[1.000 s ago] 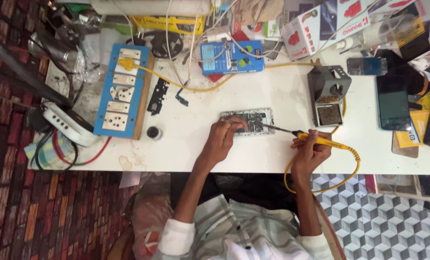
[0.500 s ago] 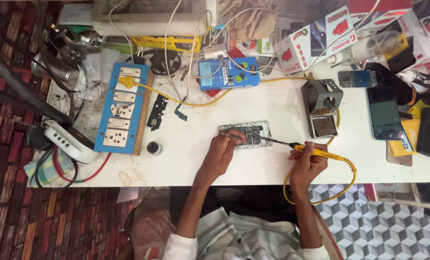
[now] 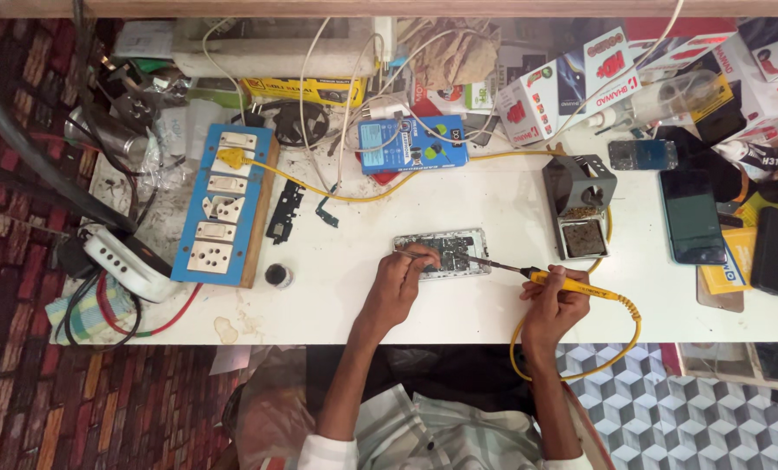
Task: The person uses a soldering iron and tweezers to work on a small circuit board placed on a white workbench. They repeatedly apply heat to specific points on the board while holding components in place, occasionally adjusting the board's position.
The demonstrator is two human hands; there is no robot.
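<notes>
Here, left hand (image 3: 398, 283) fingers pinch something thin, maybe tweezers, over the opened phone (image 3: 443, 252), directly under the fingertips. Right hand (image 3: 553, 300) fingers wrap the yellow iron (image 3: 572, 283); its tip reaches leftward onto the board. Phone's long axis runs left-right; left hand nearer.

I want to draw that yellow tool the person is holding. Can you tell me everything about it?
The soldering iron has a thin yellow handle and a dark metal tip. The right hand grips the handle like a pen. It lies slanted, tip pointing left onto the opened phone, which the left hand steadies. A yellow cord leaves the handle's back end and loops down past the table edge.
</notes>
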